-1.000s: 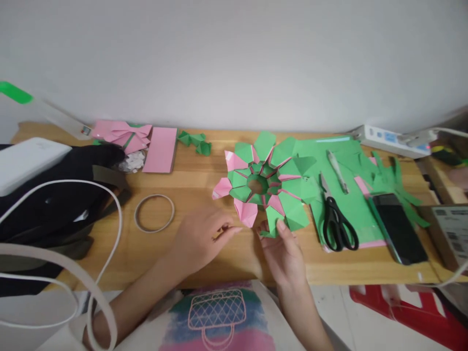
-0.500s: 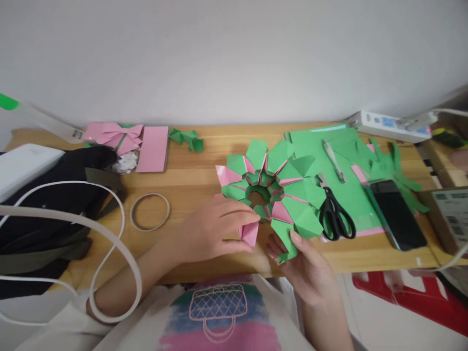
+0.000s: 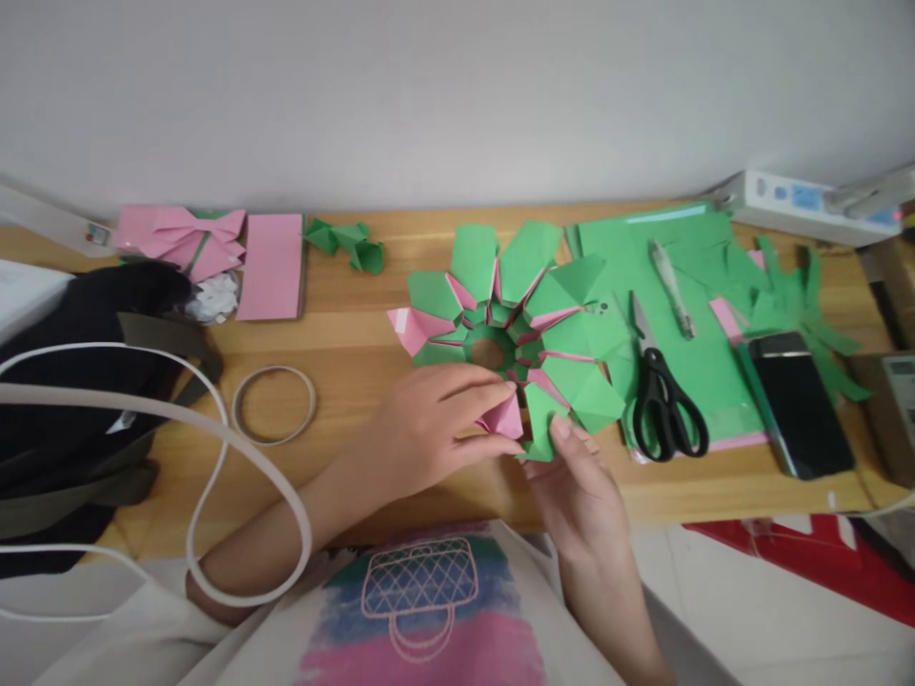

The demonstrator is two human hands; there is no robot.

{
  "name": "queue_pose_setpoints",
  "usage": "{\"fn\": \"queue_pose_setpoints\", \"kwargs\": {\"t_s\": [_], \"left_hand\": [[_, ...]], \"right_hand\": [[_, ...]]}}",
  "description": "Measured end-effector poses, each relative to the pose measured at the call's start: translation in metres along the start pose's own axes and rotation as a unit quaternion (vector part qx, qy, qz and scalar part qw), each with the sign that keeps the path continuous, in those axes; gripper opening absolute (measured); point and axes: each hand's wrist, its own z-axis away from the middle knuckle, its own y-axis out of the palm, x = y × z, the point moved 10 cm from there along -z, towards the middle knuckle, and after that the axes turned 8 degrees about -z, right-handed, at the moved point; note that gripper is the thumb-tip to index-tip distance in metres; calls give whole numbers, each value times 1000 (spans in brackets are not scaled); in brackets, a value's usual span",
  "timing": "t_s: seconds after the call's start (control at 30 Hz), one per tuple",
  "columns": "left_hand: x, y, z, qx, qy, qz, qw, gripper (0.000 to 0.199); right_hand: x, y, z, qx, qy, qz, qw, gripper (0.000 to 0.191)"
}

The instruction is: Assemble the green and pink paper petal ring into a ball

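Observation:
A ring of folded green and pink paper (image 3: 525,276), shaped like an open flower, lies in front of me with a round hole in its middle. My left hand (image 3: 436,419) grips a pink folded flap (image 3: 506,417) at the ring's near side between thumb and fingers. Just to the right, my right hand (image 3: 582,476) pinches a green petal (image 3: 541,419) of the ring, thumb on top and fingers underneath. The two hands almost meet at the near edge of the ring. Part of the ring's left side is hidden behind my left hand.
Black-handled scissors (image 3: 661,400), a pen-like clear tool (image 3: 672,291) and a phone (image 3: 801,405) lie right, by green sheets (image 3: 715,381). Left are a tape roll (image 3: 237,410), pink paper (image 3: 273,267), a pink bow (image 3: 200,238) and a dark bag (image 3: 78,333). A white cable (image 3: 286,505) crosses my left forearm.
My right hand has moved closer to my left, bringing the green petal against the pink flap. The petal's curled end has flattened. The whole view has shifted slightly.

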Motion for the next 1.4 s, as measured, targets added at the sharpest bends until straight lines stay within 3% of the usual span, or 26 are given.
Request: {"fn": "queue_pose_setpoints", "kwargs": {"t_s": [0.17,0.43,0.57,0.7,0.87,1.03,1.23,1.4], "left_hand": [[4,8,-3,36,-19,7,999,38],[0,17,-13,148,22,15,989,38],[5,21,-16,203,-9,63,977,28],[6,19,-17,211,-5,78,974,30],[6,19,-15,229,4,54,972,17],[9,20,-14,225,-22,56,973,18],[-2,15,-14,201,3,38,979,23],[-1,13,-18,165,-62,79,981,16]], "right_hand": [[2,-10,-1,-39,-36,8,999,21],[0,-18,-4,-16,-20,24,999,17],[1,-16,-4,-13,-19,19,1000,18],[1,-14,-4,-15,-8,2,1000,20],[1,-15,-4,-21,-8,-5,1000,19],[0,-13,-4,-14,-12,-11,1000,19],[0,-15,-5,-15,-18,-12,1000,15],[-1,-7,-4,20,1,-22,1000,13]]}}
